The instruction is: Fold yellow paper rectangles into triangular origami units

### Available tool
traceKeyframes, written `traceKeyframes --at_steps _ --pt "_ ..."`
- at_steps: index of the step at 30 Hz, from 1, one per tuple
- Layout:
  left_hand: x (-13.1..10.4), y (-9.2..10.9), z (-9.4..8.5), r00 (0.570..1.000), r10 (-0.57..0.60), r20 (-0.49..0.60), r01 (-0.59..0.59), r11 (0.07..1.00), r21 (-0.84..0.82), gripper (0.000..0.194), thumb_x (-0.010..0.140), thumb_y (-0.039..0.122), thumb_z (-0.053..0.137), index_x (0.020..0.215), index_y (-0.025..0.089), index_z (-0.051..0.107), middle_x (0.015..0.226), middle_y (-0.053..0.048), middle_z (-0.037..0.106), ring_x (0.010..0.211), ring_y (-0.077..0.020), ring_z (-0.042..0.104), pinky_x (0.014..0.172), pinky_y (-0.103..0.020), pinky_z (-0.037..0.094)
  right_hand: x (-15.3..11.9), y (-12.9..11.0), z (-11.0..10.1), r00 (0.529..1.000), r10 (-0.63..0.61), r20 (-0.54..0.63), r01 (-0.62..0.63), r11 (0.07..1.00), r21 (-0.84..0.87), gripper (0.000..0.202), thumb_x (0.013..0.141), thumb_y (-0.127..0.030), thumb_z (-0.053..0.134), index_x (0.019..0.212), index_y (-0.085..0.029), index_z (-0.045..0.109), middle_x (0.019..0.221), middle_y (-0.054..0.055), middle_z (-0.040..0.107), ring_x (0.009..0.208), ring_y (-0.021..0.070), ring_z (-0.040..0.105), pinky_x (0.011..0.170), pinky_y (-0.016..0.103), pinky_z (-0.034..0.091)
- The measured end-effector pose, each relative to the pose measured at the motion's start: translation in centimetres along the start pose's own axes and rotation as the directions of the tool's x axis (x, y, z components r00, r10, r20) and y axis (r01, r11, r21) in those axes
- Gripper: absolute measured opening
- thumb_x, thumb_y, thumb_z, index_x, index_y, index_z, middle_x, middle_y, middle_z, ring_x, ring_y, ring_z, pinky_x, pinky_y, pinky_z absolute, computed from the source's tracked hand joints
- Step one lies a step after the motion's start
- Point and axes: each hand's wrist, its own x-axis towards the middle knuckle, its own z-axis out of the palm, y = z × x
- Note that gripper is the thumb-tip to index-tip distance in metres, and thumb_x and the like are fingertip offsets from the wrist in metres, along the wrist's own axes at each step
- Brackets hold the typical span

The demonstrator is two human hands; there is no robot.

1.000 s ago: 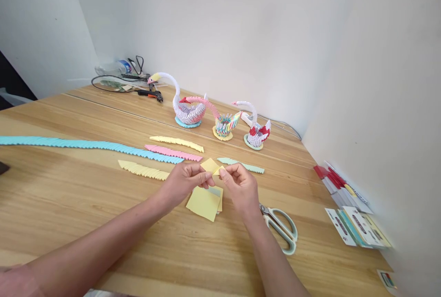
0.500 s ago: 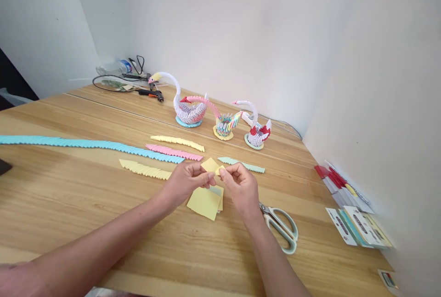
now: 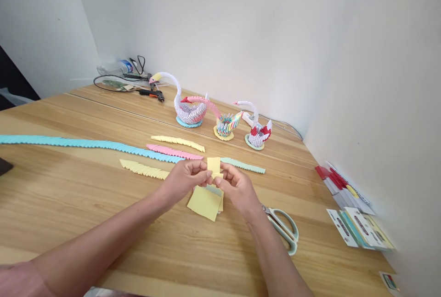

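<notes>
A small piece of yellow paper [image 3: 213, 165] stands upright between my two hands, with a folded part at its lower edge. My left hand [image 3: 192, 176] pinches it from the left, thumb in front. My right hand [image 3: 236, 186] is closed on its right side, the thumb pressing the lower fold. Just below my fingers lies a stack of square yellow sheets [image 3: 204, 204], its far part hidden by my hands. Beside my right wrist are scissors [image 3: 284, 228] with pale handles; my forearm partly covers them.
Chains of folded paper lie beyond my hands: blue [image 3: 86, 143], pink [image 3: 174, 151], yellow [image 3: 144, 169] and pale green [image 3: 243, 164]. Three paper swans [image 3: 225, 125] stand farther back. A glue gun [image 3: 151, 94] lies back left; paper packs [image 3: 360, 228] are by the right wall.
The yellow paper has turned from a slanted position to upright, and a flap now shows at its lower edge. My right fingers have shifted slightly left and down around it.
</notes>
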Motion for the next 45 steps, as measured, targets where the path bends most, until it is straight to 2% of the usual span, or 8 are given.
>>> traceKeyframes --at_steps 6,12,16,24,34,37,40,45 --pt "0.0 -0.7 0.2 1.0 -0.011 -0.004 0.011 0.999 -0.045 0.024 0.072 0.039 0.063 0.067 0.016 0.063 0.06 0.002 0.056 0.056 -0.0102 0.047 0.058 -0.023 0.038 0.0 0.8 0.5 0.997 0.037 -0.062 -0.029 0.991 0.13 0.042 0.076 -0.03 0.061 0.116 -0.02 0.056 0.071 -0.001 0.061 0.069 0.0161 0.06 0.069 0.03 0.049" --pt "0.1 -1.0 0.0 0.997 -0.056 0.05 0.049 0.99 0.131 0.025 0.067 0.036 0.064 0.056 0.015 0.057 0.051 0.004 0.049 0.051 -0.0098 0.044 0.053 -0.022 0.035 0.3 0.8 -1.0 0.999 -0.014 -0.052 0.01 0.997 -0.074 0.03 0.075 -0.033 0.064 0.101 -0.019 0.065 0.078 0.001 0.062 0.071 0.0149 0.057 0.066 0.027 0.048" --pt "0.1 -0.6 0.1 0.999 -0.037 0.011 0.036 0.992 0.121 0.022 0.069 0.037 0.063 0.066 0.015 0.061 0.06 0.001 0.059 0.056 -0.012 0.055 0.057 -0.023 0.042 0.3 0.5 -1.2 0.997 -0.005 -0.077 0.002 0.999 -0.037 0.016 0.077 -0.032 0.061 0.082 -0.018 0.064 0.073 0.001 0.064 0.066 0.0142 0.058 0.062 0.026 0.047" --pt "0.2 -0.6 -0.3 0.999 -0.035 0.025 0.033 0.996 0.081 0.028 0.075 0.042 0.059 0.079 0.016 0.067 0.066 -0.002 0.067 0.059 -0.014 0.061 0.059 -0.024 0.046 0.2 0.5 -0.7 0.992 -0.038 -0.118 0.026 0.995 -0.1 0.014 0.077 -0.029 0.059 0.083 -0.018 0.063 0.074 0.001 0.066 0.067 0.0152 0.059 0.061 0.026 0.047" --pt "0.1 -0.5 -0.1 1.0 -0.011 -0.007 0.012 0.996 0.085 0.019 0.074 0.032 0.059 0.067 0.015 0.061 0.055 0.001 0.062 0.05 -0.0099 0.052 0.054 -0.021 0.04 -0.2 0.1 -0.6 0.988 -0.129 -0.085 0.099 0.951 -0.292 0.014 0.083 -0.026 0.054 0.091 -0.02 0.062 0.077 0.001 0.066 0.069 0.015 0.06 0.064 0.026 0.048" --pt "-0.1 -0.2 -0.2 0.999 -0.024 -0.027 0.025 0.998 0.053 0.019 0.072 0.031 0.061 0.063 0.014 0.062 0.052 0.002 0.059 0.049 -0.009 0.05 0.054 -0.021 0.039 -0.3 0.1 -0.8 0.947 -0.314 -0.067 0.248 0.85 -0.465 0.014 0.084 -0.022 0.053 0.093 -0.02 0.064 0.079 0.002 0.068 0.07 0.0151 0.061 0.067 0.027 0.048" --pt "-0.1 -0.1 -0.3 0.997 -0.07 -0.018 0.069 0.997 -0.047 0.019 0.07 0.031 0.064 0.061 0.014 0.062 0.053 0.001 0.061 0.05 -0.0097 0.054 0.055 -0.022 0.041 -0.2 0.3 -1.2 0.857 -0.514 0.047 0.451 0.703 -0.55 0.019 0.086 -0.015 0.05 0.096 -0.022 0.065 0.084 0.003 0.07 0.075 0.0156 0.063 0.07 0.029 0.048" --pt "0.0 -0.5 -0.7 0.989 -0.126 0.074 0.141 0.955 -0.26 0.019 0.072 0.03 0.064 0.063 0.013 0.062 0.058 0.0 0.063 0.05 -0.0105 0.056 0.058 -0.025 0.045 0.0 0.6 -1.7 0.755 -0.632 0.173 0.618 0.599 -0.509 0.028 0.087 -0.008 0.049 0.103 -0.023 0.065 0.088 0.005 0.07 0.08 0.0158 0.064 0.069 0.03 0.05"
